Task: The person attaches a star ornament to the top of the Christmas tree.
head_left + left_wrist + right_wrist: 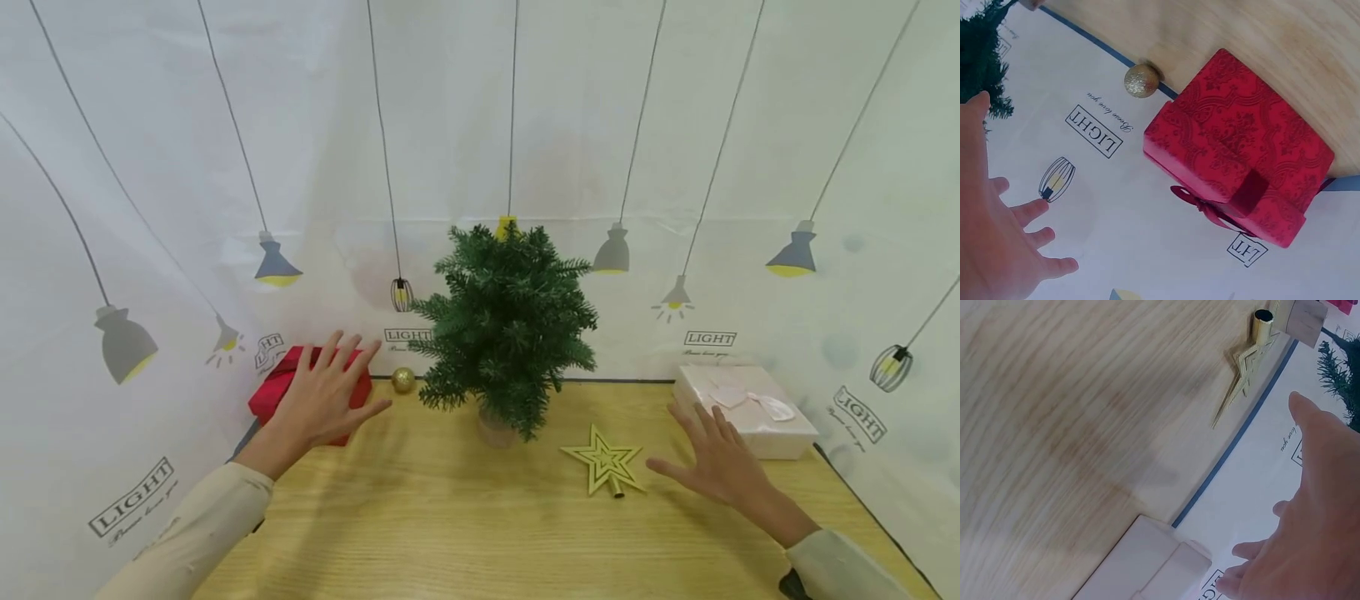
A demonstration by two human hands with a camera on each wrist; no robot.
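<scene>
My left hand (322,400) has its fingers spread and holds nothing; in the head view it overlaps the red gift box (1241,137), which has a dark red ribbon. A gold ball ornament (402,380) lies just right of that box. Fingers extended, my right hand (712,458) is also bare, between the gold star tree topper (603,460) and the pale pink gift box (750,408) with its bow. The star lies flat, its socket toward me. Between the hands a small green Christmas tree (513,325) stands upright on a round base (495,429).
The wooden table (465,533) runs back to a white cloth backdrop (450,100) printed with hanging lamps and the word LIGHT. The tree, both boxes and the ball stand near the table's back edge. The backdrop also encloses the left and right sides.
</scene>
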